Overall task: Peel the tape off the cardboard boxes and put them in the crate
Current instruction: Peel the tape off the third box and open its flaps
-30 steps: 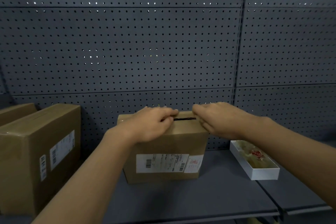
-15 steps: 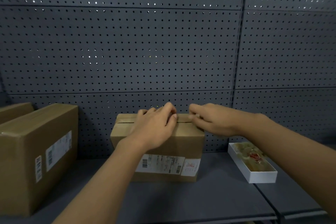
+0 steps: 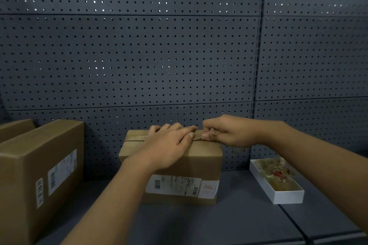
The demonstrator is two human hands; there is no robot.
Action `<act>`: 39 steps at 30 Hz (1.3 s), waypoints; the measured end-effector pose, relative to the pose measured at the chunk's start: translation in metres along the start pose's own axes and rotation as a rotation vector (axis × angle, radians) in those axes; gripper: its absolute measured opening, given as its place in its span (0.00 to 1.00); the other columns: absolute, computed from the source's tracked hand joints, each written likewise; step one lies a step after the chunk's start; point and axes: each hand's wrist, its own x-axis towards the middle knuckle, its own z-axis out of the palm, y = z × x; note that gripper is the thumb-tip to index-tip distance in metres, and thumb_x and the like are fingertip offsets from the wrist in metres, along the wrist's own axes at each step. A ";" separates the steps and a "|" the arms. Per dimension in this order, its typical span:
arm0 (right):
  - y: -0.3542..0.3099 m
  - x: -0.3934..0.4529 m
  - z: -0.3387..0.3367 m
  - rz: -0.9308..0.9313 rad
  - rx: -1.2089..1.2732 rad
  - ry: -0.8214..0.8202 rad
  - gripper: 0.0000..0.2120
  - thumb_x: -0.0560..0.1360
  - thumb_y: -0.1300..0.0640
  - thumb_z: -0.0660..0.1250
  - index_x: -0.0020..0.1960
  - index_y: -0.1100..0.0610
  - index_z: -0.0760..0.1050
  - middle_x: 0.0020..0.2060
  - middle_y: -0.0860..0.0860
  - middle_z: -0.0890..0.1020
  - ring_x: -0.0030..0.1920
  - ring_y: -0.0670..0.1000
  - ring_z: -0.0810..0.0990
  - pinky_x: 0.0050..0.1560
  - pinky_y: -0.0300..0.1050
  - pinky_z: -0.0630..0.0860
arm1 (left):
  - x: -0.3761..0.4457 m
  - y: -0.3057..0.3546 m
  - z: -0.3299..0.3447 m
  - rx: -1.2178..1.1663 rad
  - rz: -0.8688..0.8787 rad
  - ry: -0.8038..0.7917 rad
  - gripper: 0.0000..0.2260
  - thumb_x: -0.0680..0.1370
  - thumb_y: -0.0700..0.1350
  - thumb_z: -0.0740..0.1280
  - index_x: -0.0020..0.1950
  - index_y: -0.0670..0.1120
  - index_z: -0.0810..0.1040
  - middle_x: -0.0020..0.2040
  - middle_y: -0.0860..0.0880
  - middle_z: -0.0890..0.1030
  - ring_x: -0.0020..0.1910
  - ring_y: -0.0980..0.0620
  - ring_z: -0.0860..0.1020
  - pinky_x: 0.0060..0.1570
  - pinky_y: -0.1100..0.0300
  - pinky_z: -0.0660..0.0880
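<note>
My left hand (image 3: 169,149) lay flat on the small brown cardboard box (image 3: 175,167) while my right hand (image 3: 229,133) pinched its clear tape (image 3: 137,137), barely peeled, no crate in sight.

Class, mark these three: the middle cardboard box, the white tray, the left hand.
middle cardboard box (image 3: 201,162), head view, bare front face.
white tray (image 3: 288,197), head view, near end wall.
left hand (image 3: 167,145), head view, back of hand.

Small cardboard box (image 3: 201,163): brown, upright on grey shelf, centre, against pegboard; white shipping labels on front face; top flaps closed, dark seam visible. Clear tape (image 3: 136,137) glossy along top seam, left part. Larger cardboard box (image 3: 37,173) left, upright, labelled.
</note>
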 end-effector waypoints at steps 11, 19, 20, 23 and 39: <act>0.009 -0.005 0.006 0.038 0.248 0.105 0.12 0.86 0.49 0.61 0.48 0.56 0.73 0.33 0.48 0.73 0.26 0.41 0.69 0.28 0.33 0.68 | 0.002 -0.002 -0.006 -0.028 0.021 -0.068 0.25 0.85 0.64 0.41 0.82 0.65 0.58 0.63 0.61 0.70 0.66 0.55 0.68 0.67 0.50 0.58; 0.010 -0.012 0.009 0.110 0.237 0.165 0.21 0.81 0.36 0.63 0.47 0.55 0.73 0.39 0.54 0.80 0.36 0.48 0.79 0.39 0.50 0.79 | 0.003 0.001 -0.003 -0.033 -0.042 -0.007 0.26 0.84 0.67 0.41 0.79 0.66 0.62 0.70 0.57 0.73 0.69 0.52 0.68 0.67 0.47 0.58; 0.010 -0.016 0.011 0.117 0.174 0.163 0.22 0.79 0.33 0.65 0.48 0.54 0.73 0.41 0.56 0.81 0.35 0.46 0.78 0.38 0.47 0.77 | 0.004 0.002 -0.003 -0.030 -0.040 -0.014 0.28 0.82 0.70 0.40 0.79 0.66 0.62 0.69 0.56 0.73 0.68 0.52 0.69 0.67 0.47 0.58; 0.014 -0.027 0.022 0.088 0.180 0.219 0.17 0.79 0.36 0.67 0.48 0.50 0.74 0.41 0.53 0.81 0.37 0.50 0.77 0.40 0.49 0.76 | 0.007 0.004 -0.004 0.001 -0.026 -0.032 0.34 0.77 0.76 0.40 0.79 0.66 0.62 0.66 0.56 0.74 0.68 0.51 0.69 0.65 0.47 0.58; 0.011 -0.028 0.027 0.044 -0.403 0.132 0.08 0.88 0.49 0.50 0.50 0.48 0.57 0.39 0.43 0.68 0.33 0.46 0.69 0.38 0.44 0.66 | 0.011 0.032 0.004 -0.150 0.200 0.064 0.20 0.87 0.58 0.53 0.79 0.59 0.69 0.77 0.61 0.70 0.75 0.61 0.66 0.78 0.48 0.61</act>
